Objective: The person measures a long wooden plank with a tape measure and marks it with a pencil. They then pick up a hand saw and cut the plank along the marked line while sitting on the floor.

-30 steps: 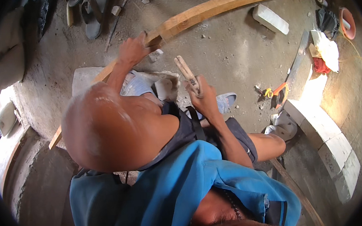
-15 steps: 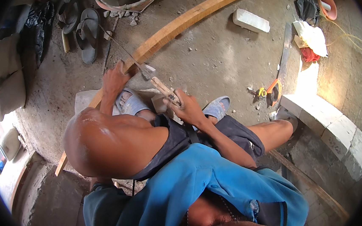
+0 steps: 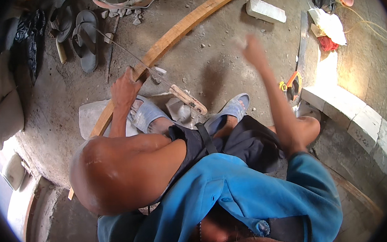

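Note:
My left hand (image 3: 125, 89) is closed round a long wooden beam (image 3: 186, 25), which slants from beside my left leg to the far side. A handsaw lies across the beam, its thin blade (image 3: 122, 47) seen edge-on and its wooden handle (image 3: 188, 99) free of any hand. My right hand (image 3: 253, 52) is off the saw, raised over the floor to the right of the beam. Motion smears its fingers, and whether they hold anything cannot be made out. Under the beam near my left foot is a pale block (image 3: 93, 117).
A white block (image 3: 265, 10) lies beyond my right hand. Farther right are an orange-and-black tool (image 3: 294, 85), a long metal strip (image 3: 302, 39) and a row of white blocks (image 3: 352, 113). Sandals (image 3: 86, 40) and a rubble-edged bucket (image 3: 127, 1) stand at the far left.
My right hand has let go of the saw handle and moved up and to the right. The saw stays across the beam. My left hand keeps its grip.

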`<action>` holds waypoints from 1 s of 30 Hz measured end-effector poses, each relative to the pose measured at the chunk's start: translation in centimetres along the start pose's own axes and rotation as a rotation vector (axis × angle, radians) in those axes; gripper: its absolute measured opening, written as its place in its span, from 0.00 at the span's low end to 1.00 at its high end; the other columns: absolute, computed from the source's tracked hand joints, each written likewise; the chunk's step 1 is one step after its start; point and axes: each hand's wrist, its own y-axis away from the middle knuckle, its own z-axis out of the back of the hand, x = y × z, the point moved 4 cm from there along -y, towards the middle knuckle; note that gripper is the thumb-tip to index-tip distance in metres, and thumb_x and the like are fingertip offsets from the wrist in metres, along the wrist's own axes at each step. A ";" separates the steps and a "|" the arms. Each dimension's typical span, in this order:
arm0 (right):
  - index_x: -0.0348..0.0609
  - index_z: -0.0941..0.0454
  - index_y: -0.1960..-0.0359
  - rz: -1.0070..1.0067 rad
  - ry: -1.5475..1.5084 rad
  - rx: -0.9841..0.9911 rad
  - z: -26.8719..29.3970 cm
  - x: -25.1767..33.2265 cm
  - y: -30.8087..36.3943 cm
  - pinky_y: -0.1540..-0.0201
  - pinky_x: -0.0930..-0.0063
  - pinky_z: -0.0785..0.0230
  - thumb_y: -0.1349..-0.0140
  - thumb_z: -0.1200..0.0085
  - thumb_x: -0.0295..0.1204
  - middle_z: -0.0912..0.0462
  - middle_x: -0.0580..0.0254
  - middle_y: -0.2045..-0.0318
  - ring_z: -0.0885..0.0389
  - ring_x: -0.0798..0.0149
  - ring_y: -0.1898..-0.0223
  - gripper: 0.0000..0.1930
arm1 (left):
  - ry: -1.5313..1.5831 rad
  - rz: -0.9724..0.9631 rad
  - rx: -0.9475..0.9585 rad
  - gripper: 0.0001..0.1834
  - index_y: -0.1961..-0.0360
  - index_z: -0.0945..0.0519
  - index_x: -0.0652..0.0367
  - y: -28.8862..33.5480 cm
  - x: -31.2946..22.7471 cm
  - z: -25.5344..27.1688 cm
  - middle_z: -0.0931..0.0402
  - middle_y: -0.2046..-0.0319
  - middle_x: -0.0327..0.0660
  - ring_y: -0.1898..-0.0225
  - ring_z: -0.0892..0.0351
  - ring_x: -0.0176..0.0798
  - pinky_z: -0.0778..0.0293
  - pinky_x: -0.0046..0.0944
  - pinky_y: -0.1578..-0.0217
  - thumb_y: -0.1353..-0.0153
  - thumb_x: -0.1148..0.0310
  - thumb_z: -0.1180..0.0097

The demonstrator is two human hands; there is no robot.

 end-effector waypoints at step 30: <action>0.37 0.39 0.27 -0.467 -1.235 0.285 -4.3 6.4 1.5 0.34 0.62 0.34 0.27 0.68 0.66 0.28 0.46 0.37 0.26 0.54 0.39 0.44 | 0.206 -0.163 -0.087 0.33 0.54 0.20 0.61 -3.9 -12.0 0.9 0.17 0.74 0.57 0.70 0.16 0.64 0.23 0.57 0.68 0.42 0.38 0.38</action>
